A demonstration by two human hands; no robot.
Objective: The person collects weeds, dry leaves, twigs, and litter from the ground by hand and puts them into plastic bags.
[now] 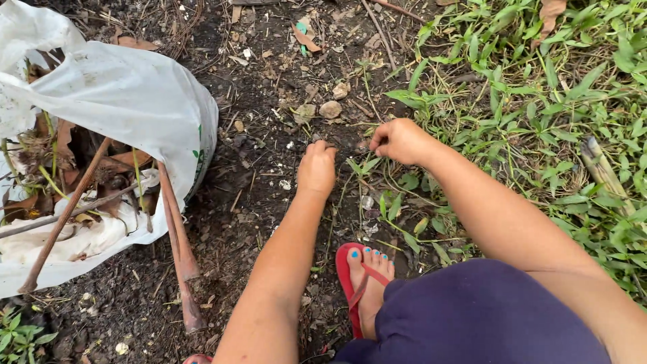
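weeds [367, 168] pinched in closed right grip [399, 140]; left grip [317, 167] fisted on soil, contents unclear; white sack [135, 101] near left.

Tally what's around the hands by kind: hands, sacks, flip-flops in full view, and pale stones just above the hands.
Hands: 2, left hand and right hand
White sack: 1
Red flip-flop: 1
Pale stones: 2
Total: 6
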